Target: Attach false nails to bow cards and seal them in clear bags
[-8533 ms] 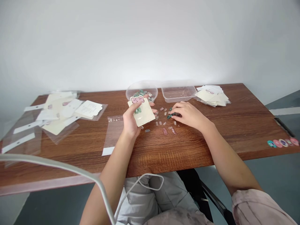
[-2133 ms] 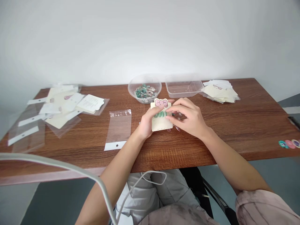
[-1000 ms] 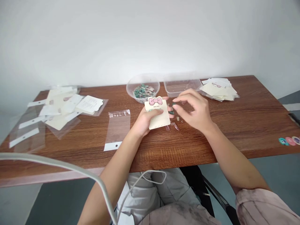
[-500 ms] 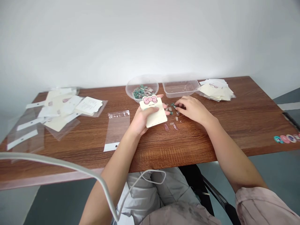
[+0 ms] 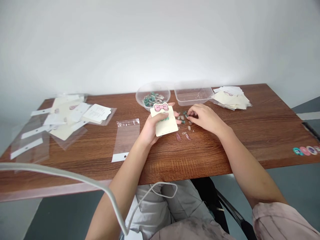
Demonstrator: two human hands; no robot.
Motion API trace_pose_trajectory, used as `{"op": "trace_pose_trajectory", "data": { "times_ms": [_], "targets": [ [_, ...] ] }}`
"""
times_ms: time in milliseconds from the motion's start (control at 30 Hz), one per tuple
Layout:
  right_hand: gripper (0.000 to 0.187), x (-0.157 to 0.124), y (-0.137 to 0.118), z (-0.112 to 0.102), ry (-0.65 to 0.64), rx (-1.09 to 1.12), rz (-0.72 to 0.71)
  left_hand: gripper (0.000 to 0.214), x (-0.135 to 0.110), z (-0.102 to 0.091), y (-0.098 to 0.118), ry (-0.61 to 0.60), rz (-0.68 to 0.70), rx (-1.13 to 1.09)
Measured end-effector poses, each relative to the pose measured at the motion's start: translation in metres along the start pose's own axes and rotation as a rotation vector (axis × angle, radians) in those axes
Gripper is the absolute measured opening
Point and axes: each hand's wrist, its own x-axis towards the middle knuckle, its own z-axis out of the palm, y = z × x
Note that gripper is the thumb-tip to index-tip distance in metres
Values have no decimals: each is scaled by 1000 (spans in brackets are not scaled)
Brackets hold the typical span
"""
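Note:
My left hand [image 5: 149, 129] grips a cream card [image 5: 167, 128] with a pink bow at its top, the thumb lying across its front. Small green press-on nails [image 5: 164, 119] show on the card just below the thumb. My right hand [image 5: 205, 116] rests on the table to the right, thumb and forefinger pinched at a green press-on nail [image 5: 186, 116]. Around those fingertips lie several loose nails, green, clear and pinkish. Two longer pink nails [image 5: 178, 137] are nearer to me. Part of the card's lower left edge is against my left palm.
Behind the card stands a round clear bowl [image 5: 140, 96] of green and pale nails, beside a rectangular clear tray [image 5: 193, 101]. Cards [image 5: 231, 98] are piled at right. A clear bag [image 5: 127, 138] lies left of my hand; bagged cards [image 5: 63, 130] lie farther left. A white cable [image 5: 100, 185] crosses the foreground.
My left thumb has shifted up on the card, so green nails below it now show more. My right hand stays at the loose nails, its fingers curled a little more. The view has shifted slightly.

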Motion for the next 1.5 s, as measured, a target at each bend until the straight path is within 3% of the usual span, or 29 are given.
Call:
{"op": "trace_pose_trajectory", "data": {
  "times_ms": [200, 400, 600, 800, 1233, 1500],
  "targets": [
    [5, 0, -5, -2, -36, -17, 15, 63, -1, 1, 1, 7, 5, -16],
    [22, -2, -5, -2, -28, -13, -1, 66, 0, -2, 0, 0, -1, -25],
    [21, 0, -4, 0, -66, -19, -23, 74, 1, -4, -1, -36, -4, -35],
    [34, 0, -6, 1, -33, -2, -36, 73, 0, -3, 0, -24, -12, -36],
    [15, 2, -4, 5, -45, -35, -80, 67, 1, -6, -1, -32, -3, -48],
    [8, -3, -12, -7, 102, 137, -101, 64, 1, -7, -1, -29, -3, -38]
  ]
}}
